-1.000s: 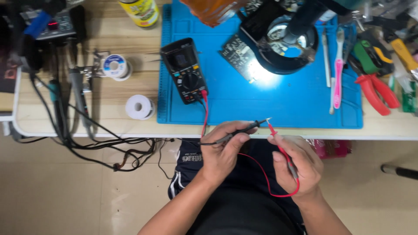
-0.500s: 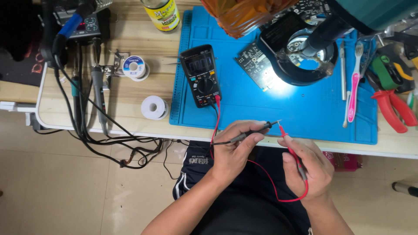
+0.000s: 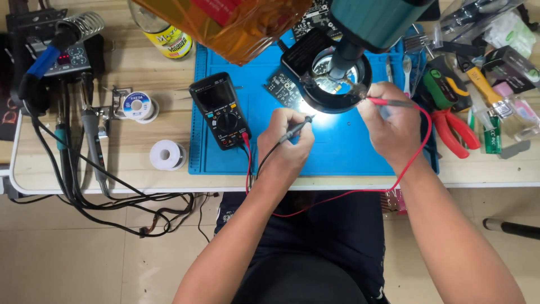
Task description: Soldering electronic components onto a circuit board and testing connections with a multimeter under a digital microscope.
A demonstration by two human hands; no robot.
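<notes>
My left hand (image 3: 286, 145) grips a black probe (image 3: 296, 129), its tip aimed up and right at the lit spot under the ring light (image 3: 336, 84). My right hand (image 3: 389, 125) holds a red probe (image 3: 390, 102) that points left, close to the ring light's rim. Red and black leads run from both probes to a black multimeter (image 3: 220, 110) lying on the blue mat (image 3: 343, 147). A dark circuit board (image 3: 284, 87) lies on the mat, partly beneath the ring light and the teal microscope body (image 3: 376, 19).
Two solder reels (image 3: 137, 104) (image 3: 167, 155), soldering irons and a tangle of cables (image 3: 90, 169) fill the left of the wooden bench. Red-handled pliers (image 3: 457, 130), cutters and other tools lie at right. A yellow bottle (image 3: 163, 34) and an orange translucent bag (image 3: 236, 25) sit at the back.
Both hands have risen from in front of the bench edge onto the blue mat. The probes, which met tip to tip before, are now apart near the ring light. The camera view moved closer.
</notes>
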